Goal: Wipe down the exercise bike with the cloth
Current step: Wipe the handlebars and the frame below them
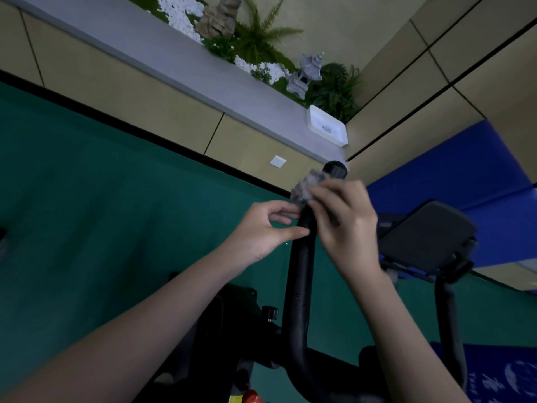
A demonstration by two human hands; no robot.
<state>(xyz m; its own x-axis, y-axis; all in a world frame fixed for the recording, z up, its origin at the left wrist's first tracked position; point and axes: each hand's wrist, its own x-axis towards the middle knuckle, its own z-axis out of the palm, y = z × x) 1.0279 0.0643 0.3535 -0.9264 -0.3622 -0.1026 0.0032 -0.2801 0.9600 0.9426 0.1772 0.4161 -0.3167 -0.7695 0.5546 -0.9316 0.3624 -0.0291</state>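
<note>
The exercise bike's black left handlebar rises up the middle of the view and ends in a round cap. A grey cloth is wrapped on the bar just below that cap. My right hand grips the cloth against the bar. My left hand is at the bar's left side, fingertips and thumb touching the bar and the cloth's lower edge. The bike's dark console sits to the right, with the right handlebar below it.
A black adjustment knob sticks out of the frame low down. Green floor surrounds the bike, with a blue mat at the right. A grey ledge holds a white tray, plants and a stone lantern.
</note>
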